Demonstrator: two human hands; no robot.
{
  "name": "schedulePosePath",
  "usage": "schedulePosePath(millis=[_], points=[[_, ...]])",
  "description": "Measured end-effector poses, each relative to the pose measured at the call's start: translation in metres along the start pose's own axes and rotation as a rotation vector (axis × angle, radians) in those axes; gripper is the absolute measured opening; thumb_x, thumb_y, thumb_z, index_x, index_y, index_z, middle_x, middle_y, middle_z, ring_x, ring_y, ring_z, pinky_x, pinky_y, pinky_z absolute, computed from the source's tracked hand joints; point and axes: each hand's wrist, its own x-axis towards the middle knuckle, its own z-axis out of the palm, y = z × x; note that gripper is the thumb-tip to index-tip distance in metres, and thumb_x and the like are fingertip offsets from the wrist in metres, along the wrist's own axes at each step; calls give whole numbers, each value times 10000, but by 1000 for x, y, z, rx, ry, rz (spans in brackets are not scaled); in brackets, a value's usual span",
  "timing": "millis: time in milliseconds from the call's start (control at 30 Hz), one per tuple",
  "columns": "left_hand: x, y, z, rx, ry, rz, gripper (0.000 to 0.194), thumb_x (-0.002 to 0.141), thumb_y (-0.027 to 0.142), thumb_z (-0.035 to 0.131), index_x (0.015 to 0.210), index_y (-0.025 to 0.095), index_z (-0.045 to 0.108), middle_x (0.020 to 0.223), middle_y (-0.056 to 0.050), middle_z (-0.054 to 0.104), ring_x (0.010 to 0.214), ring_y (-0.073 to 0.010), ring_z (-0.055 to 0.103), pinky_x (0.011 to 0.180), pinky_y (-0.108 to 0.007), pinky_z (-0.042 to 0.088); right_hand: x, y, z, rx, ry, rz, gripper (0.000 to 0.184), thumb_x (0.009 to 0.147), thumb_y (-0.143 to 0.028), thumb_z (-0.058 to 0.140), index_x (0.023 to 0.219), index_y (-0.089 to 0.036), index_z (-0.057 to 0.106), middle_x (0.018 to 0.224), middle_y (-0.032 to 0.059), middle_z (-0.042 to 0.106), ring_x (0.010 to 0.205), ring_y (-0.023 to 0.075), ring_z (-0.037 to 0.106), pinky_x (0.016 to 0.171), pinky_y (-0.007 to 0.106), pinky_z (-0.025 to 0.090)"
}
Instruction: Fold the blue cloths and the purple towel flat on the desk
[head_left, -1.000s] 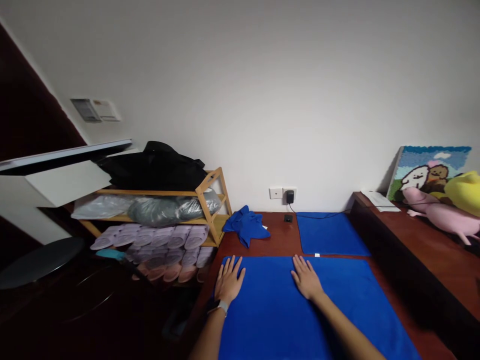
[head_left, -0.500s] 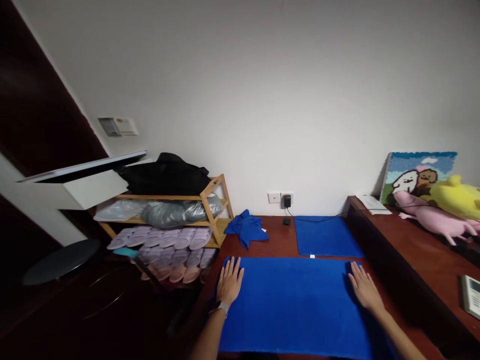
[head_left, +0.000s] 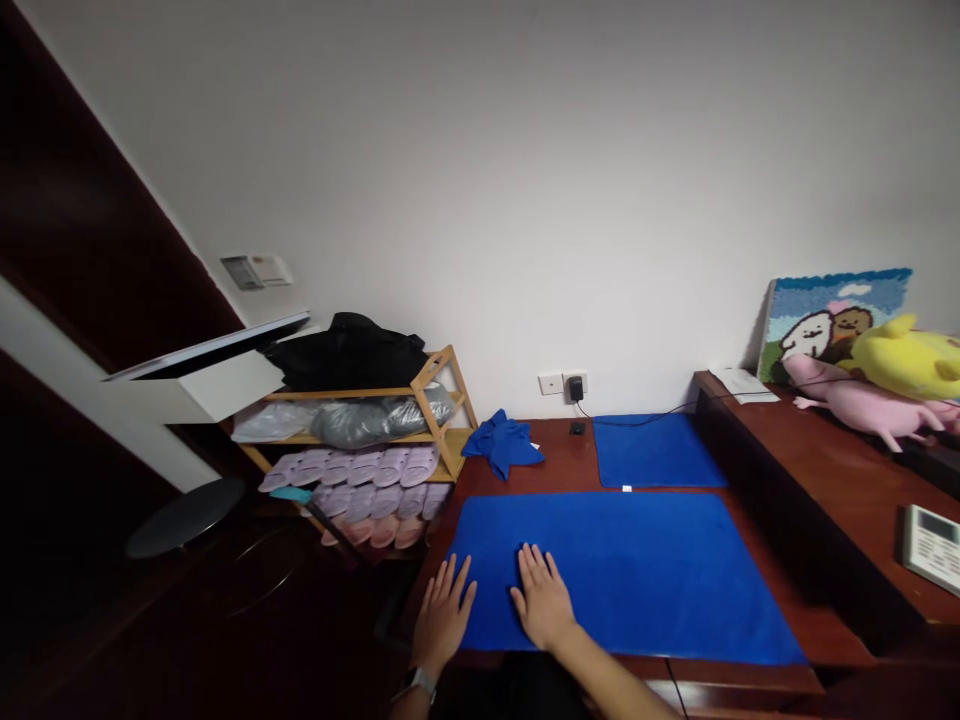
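A large blue cloth (head_left: 645, 570) lies spread flat on the dark red wooden desk (head_left: 562, 455). Near its left front corner, my left hand (head_left: 444, 612) rests at the cloth's left edge, fingers spread. My right hand (head_left: 541, 600) lies palm down on the left part of the same cloth, fingers stretched out. Neither hand holds anything. Behind it, a smaller blue cloth (head_left: 660, 455) is laid flat by the wall, and a crumpled blue cloth (head_left: 501, 445) sits at the desk's back left.
At left, a wooden rack (head_left: 442, 420) carries slippers (head_left: 367, 468), plastic-wrapped items and a black bag (head_left: 349, 355). A raised ledge at right bears plush toys (head_left: 862, 395), a calculator-like device (head_left: 934, 548) and a picture (head_left: 832, 320). A plugged-in black adapter (head_left: 575, 388) trails a cable.
My right hand has moved from the cloth's right edge to its left part. My left hand has slid nearer along the left edge. The view has shifted a little.
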Motion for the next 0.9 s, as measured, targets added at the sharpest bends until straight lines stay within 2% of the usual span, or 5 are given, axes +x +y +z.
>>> schedulePosePath(millis=[167, 467, 600, 733, 900], points=[[-1, 4, -2, 5, 10, -3, 572, 1050, 501, 325, 1582, 292, 357, 1664, -73, 316, 1521, -270, 314, 1217, -513, 297, -16, 36, -1, -56, -9, 73, 711, 1038, -572, 200, 1615, -158, 231, 1665, 93, 185, 1551, 275, 157, 1271, 528, 143], [0, 4, 2, 9, 42, 3, 575, 1043, 501, 337, 1578, 292, 372, 1657, -67, 335, 1517, -274, 324, 1222, -504, 290, -170, 235, -90, -366, 179, 466, 801, 973, -610, 159, 1573, -126, 379, 1642, 106, 311, 1540, 288, 218, 1257, 516, 171], [1, 4, -1, 14, 7, -3, 588, 1044, 501, 335, 1587, 277, 348, 1666, -71, 303, 1526, -270, 300, 1233, -509, 266, -214, 294, -118, -388, 195, 555, 773, 949, -606, 141, 1541, -219, 452, 1628, 76, 369, 1537, 299, 232, 1238, 551, 197], [2, 3, -3, 9, -46, -24, 590, 1047, 501, 320, 1593, 278, 331, 1673, -58, 284, 1537, -257, 267, 1242, -493, 254, -219, 308, -124, -386, 212, 589, 760, 930, -595, 178, 1547, -235, 441, 1626, 72, 376, 1537, 305, 229, 1228, 563, 217], [3, -1, 1, -1, -34, -11, 580, 1045, 492, 329, 1591, 296, 332, 1676, -47, 274, 1535, -253, 270, 1238, -489, 270, -186, 274, -111, -440, 207, 563, 815, 941, -602, 157, 1587, -146, 354, 1648, 70, 315, 1545, 284, 202, 1258, 497, 172]])
